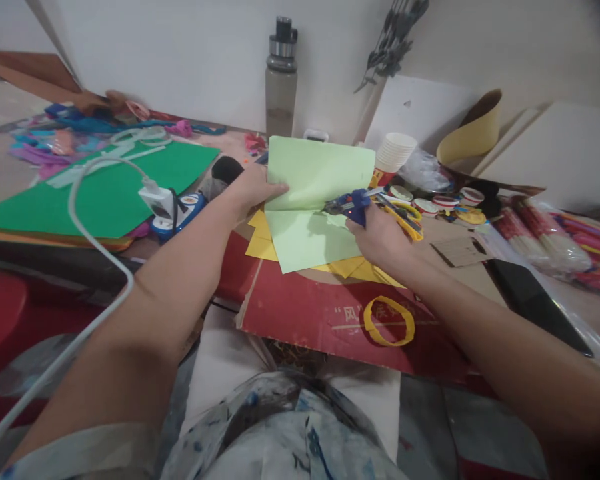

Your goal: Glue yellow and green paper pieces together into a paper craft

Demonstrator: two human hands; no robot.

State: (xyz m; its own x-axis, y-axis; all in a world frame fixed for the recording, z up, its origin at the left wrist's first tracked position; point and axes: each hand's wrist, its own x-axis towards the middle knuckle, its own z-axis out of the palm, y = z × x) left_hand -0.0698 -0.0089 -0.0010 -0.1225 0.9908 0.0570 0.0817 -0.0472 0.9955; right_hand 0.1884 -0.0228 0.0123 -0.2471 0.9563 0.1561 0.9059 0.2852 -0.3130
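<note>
Looks like mid-cut to me: the tips of the blue-handled tool (pixel 356 207) sit at the bend across the light green sheet (pixel 320 163), which is over yellow paper (pixel 261 241) at the far side of the red board (pixel 295 303). Next move probably calls for a taut sheet and blades lined up with that crease. Left hand (pixel 256 187) pinches the sheet's left edge, thumb on top; right hand (pixel 383 235) reaches in from the right, fingers wrapped round the tool's handles. Can't tell if the blades are parted.
</note>
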